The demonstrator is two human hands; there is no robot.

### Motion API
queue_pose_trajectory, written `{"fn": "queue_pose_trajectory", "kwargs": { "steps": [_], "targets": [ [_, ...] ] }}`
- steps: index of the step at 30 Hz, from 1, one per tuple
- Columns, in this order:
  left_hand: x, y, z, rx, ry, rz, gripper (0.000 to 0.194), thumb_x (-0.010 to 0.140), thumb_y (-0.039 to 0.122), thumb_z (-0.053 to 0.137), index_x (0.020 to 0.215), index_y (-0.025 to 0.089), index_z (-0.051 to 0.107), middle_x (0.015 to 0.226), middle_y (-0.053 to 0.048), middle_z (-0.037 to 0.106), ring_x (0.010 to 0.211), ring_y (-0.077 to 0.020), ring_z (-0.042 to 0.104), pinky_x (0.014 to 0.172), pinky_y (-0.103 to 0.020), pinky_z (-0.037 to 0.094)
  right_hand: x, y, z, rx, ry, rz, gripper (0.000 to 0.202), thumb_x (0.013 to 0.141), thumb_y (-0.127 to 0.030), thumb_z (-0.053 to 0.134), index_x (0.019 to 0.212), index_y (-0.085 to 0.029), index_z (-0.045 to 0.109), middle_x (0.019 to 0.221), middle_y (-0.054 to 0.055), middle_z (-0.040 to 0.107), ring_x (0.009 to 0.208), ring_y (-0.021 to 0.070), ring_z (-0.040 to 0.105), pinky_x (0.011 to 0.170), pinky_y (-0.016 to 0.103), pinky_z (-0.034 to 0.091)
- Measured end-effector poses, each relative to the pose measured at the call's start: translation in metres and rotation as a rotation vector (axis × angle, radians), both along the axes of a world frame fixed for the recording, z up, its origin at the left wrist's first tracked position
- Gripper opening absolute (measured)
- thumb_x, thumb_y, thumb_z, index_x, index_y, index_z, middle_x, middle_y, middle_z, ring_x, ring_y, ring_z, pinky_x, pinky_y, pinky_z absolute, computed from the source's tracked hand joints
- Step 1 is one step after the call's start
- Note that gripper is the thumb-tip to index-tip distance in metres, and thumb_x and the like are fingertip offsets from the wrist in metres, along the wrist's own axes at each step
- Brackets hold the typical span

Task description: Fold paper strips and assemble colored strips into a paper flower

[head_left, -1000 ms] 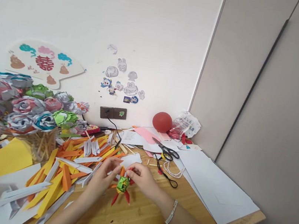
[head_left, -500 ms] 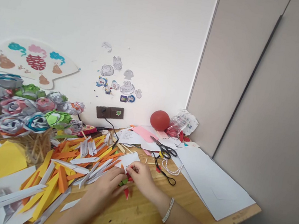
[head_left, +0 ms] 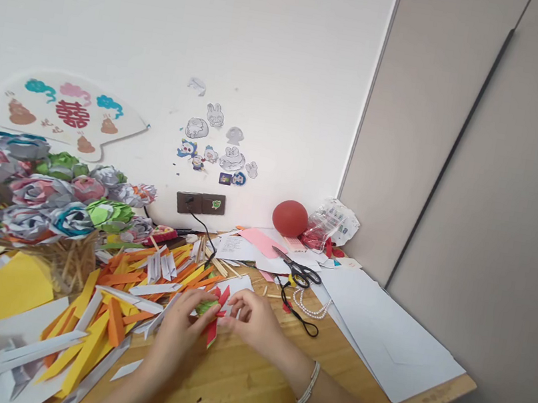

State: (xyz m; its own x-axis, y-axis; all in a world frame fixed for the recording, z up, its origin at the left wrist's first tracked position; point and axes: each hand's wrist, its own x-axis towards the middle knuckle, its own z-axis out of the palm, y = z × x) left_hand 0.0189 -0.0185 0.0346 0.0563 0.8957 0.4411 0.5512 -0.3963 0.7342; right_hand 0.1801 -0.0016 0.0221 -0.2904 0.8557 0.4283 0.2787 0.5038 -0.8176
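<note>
A small red and green folded paper piece [head_left: 215, 311] is held above the wooden table, with red strips pointing up and down. Around its green part, on the left side, are the thumb and fingers of my left hand [head_left: 185, 320]. My right hand [head_left: 251, 320], with a silver bracelet at its wrist, is at the right side of the piece, fingers bent and thumb near the red paper. Whether its fingertips pinch the paper is too small to tell. A white sheet [head_left: 239, 284] lies just behind the hands.
Folded orange, yellow and white strips [head_left: 117, 320] cover the table's left side, below paper flowers [head_left: 42, 191]. Black scissors [head_left: 303, 274], a pearl string [head_left: 310, 312] and a red balloon [head_left: 290, 219] are behind my right hand. Large white sheets [head_left: 382, 326] lie right.
The red and green piece has been raised and turned, so more red strips show. My left hand has shifted left, and my right hand's fingers have opened a little. The view has shifted slightly.
</note>
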Motion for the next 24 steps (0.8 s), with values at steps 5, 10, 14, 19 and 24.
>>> {"fn": "queue_pose_trajectory", "kwargs": {
  "steps": [5, 10, 14, 19, 24],
  "targets": [
    [0.001, 0.001, -0.003, 0.023, -0.016, -0.046, 0.026, 0.075, 0.038, 0.051, 0.090, 0.021, 0.063, 0.096, -0.008, 0.060, 0.093, -0.0237, 0.055, 0.070, -0.034, 0.052, -0.005, 0.002, -0.004, 0.007, 0.031, -0.055, 0.010, 0.074, -0.026, 0.055, 0.079, -0.017, 0.056, 0.068, -0.001, 0.057, 0.058, 0.0102, 0.052, 0.053, 0.021, 0.042],
    [0.005, 0.000, -0.008, 0.103, 0.037, -0.055, 0.028, 0.074, 0.034, 0.054, 0.100, 0.023, 0.060, 0.099, -0.007, 0.057, 0.093, -0.0214, 0.056, 0.071, -0.032, 0.053, -0.001, 0.007, -0.003, 0.007, 0.081, -0.070, 0.010, 0.074, -0.024, 0.055, 0.080, -0.017, 0.056, 0.074, 0.001, 0.059, 0.064, 0.0128, 0.056, 0.058, 0.023, 0.046],
    [0.003, 0.000, -0.013, 0.207, 0.162, -0.029, 0.027, 0.076, 0.036, 0.052, 0.098, 0.021, 0.059, 0.100, -0.008, 0.057, 0.090, -0.0212, 0.058, 0.073, -0.033, 0.052, 0.000, 0.010, -0.005, 0.065, 0.047, -0.100, 0.010, 0.075, -0.023, 0.053, 0.081, -0.016, 0.058, 0.076, 0.002, 0.060, 0.069, 0.0139, 0.057, 0.062, 0.024, 0.045],
    [-0.003, -0.004, -0.008, 0.355, 0.332, 0.058, 0.030, 0.079, 0.039, 0.049, 0.100, 0.020, 0.059, 0.098, -0.009, 0.058, 0.085, -0.0224, 0.058, 0.073, -0.036, 0.049, 0.003, 0.007, 0.001, 0.087, -0.023, -0.102, 0.012, 0.078, -0.021, 0.049, 0.081, -0.016, 0.060, 0.075, 0.002, 0.061, 0.069, 0.0132, 0.056, 0.061, 0.022, 0.043],
    [-0.012, 0.001, 0.003, 0.404, 0.310, 0.039, 0.026, 0.080, 0.036, 0.047, 0.093, 0.021, 0.064, 0.092, -0.009, 0.060, 0.088, -0.0234, 0.055, 0.078, -0.039, 0.045, 0.006, -0.003, 0.018, 0.149, -0.112, -0.067, 0.016, 0.076, -0.019, 0.052, 0.087, -0.018, 0.063, 0.082, 0.003, 0.063, 0.077, 0.0153, 0.056, 0.066, 0.024, 0.043]
  ]
}}
